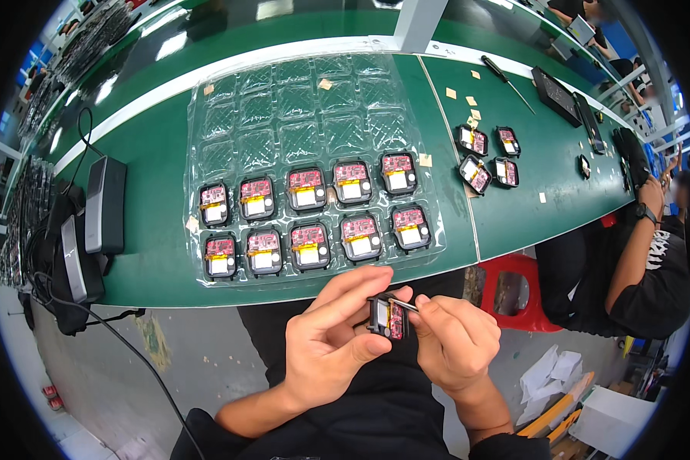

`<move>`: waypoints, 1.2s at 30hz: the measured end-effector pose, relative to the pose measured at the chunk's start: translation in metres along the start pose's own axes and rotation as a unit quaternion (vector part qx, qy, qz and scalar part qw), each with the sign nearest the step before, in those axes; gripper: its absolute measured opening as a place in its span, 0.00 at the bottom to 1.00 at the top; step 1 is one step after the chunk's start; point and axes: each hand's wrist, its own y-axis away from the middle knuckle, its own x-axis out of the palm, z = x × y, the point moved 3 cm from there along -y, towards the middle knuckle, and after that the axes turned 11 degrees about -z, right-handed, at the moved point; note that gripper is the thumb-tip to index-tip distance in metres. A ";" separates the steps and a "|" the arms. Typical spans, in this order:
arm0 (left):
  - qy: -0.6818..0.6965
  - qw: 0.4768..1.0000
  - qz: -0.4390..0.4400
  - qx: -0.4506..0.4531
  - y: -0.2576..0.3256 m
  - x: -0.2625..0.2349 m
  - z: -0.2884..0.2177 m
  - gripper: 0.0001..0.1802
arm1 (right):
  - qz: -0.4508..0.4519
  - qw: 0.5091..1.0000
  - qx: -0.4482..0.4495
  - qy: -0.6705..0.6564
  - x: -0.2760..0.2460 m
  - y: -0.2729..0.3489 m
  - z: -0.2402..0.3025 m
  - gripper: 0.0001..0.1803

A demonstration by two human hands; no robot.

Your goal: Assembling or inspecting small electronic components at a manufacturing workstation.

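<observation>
Over my lap, at the table's near edge, my left hand grips a small black smartwatch case by its sides. Its open face shows a red circuit board, a white block and a bit of yellow tape. My right hand pinches a thin silver tool, tweezers by its look, whose tip lies over the upper part of the case. Just beyond my hands, a clear plastic tray holds two rows of similar open watch cases in its nearer pockets. Its far pockets hold no cases.
Several more watch cases sit right of the tray, near scattered paper bits and a screwdriver. Grey devices with black cables stand at the left. A person sits at the right beside a red stool.
</observation>
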 end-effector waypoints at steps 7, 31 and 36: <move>0.009 0.999 0.015 -0.034 -0.002 0.002 -0.008 0.40 | -0.018 0.999 -0.044 0.021 -0.002 0.001 -0.001 0.14; -0.248 0.914 -0.052 0.316 -0.051 -0.058 -0.090 0.27 | -0.038 0.975 0.145 0.162 -0.003 -0.048 -0.078 0.13; -0.459 0.784 -0.175 0.380 -0.096 -0.082 -0.115 0.17 | -0.042 0.974 0.169 0.143 0.003 -0.046 -0.085 0.13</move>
